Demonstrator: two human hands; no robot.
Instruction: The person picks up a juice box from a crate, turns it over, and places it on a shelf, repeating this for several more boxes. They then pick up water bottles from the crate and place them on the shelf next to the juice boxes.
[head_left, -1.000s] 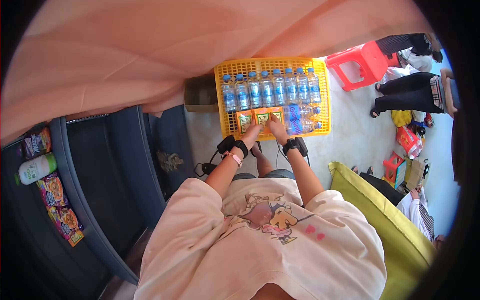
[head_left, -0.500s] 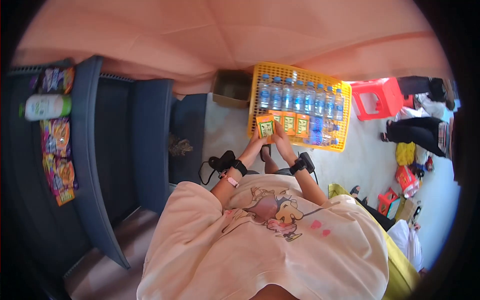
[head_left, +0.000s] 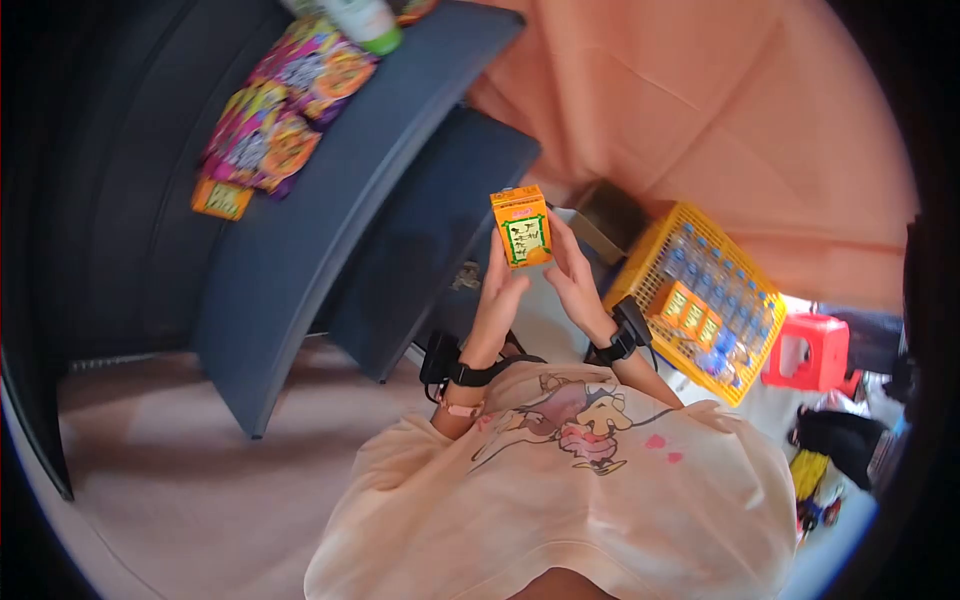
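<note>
An orange drink carton (head_left: 523,230) with a pale, green-framed label stands upright between my hands in front of my chest. My left hand (head_left: 496,298) grips its left side, with the fingers partly behind it. From the right, my right hand (head_left: 573,272) presses against the other side, its thumb pointing toward the lower corner. A similar orange carton (head_left: 221,198) sits on the shelf at the left, beside purple snack packets (head_left: 262,140). More orange cartons (head_left: 686,312) lie in the yellow basket (head_left: 640,262) on the right, next to several water bottles (head_left: 715,280).
Dark shelf boards (head_left: 375,180) run along my left. A white and green bottle (head_left: 362,22) is on the upper shelf. Behind the basket are a cardboard box (head_left: 607,220) and a red stool (head_left: 808,352). A peach curtain (head_left: 700,110) hangs ahead. Another person's dark-clothed legs (head_left: 838,445) show at right.
My view has turned left toward the shelves, so the basket now appears farther right. Both hands have carried the carton away from above the basket, still holding it.
</note>
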